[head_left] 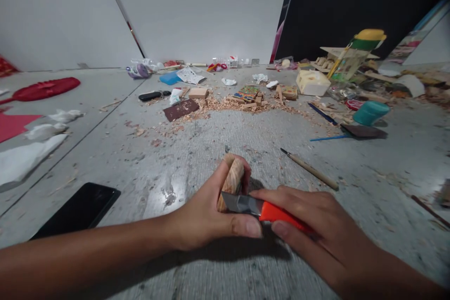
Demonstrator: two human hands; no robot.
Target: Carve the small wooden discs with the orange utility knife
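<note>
Fingers of the left hand (pixel 202 220) curl around a carved piece of wood (pixel 235 178), in the middle, close to the person. Its thumb lies straight along the near side, and some fingertips are hidden behind the wood. Just to the right, the right hand (pixel 316 225) pinches the orange handle of a utility knife (pixel 279 213) between thumb and fingers. Its blade lies across the low part of the wood, and the back end of the handle is hidden in the hand.

Now the floor (pixel 197 143), from the left. Red paper (pixel 16 126) and white tissue (pixel 28 159) are cut off by the edge. Part of a black phone (pixel 79 208) is hidden by the left arm. Farther back, a white sheet (pixel 190 76) has print too small to read. Near it lie brown sandpaper (pixel 181 110) and a wood block (pixel 198 93). Past those, a bright printed card (pixel 248 93) sits in wood shavings, its words too blurry to read. A carving tool (pixel 311 170) lies beyond the right hand. Next come a teal cup (pixel 371 112) and a red lid (pixel 353 104), partly hidden, with white marks I can't make out.
</note>
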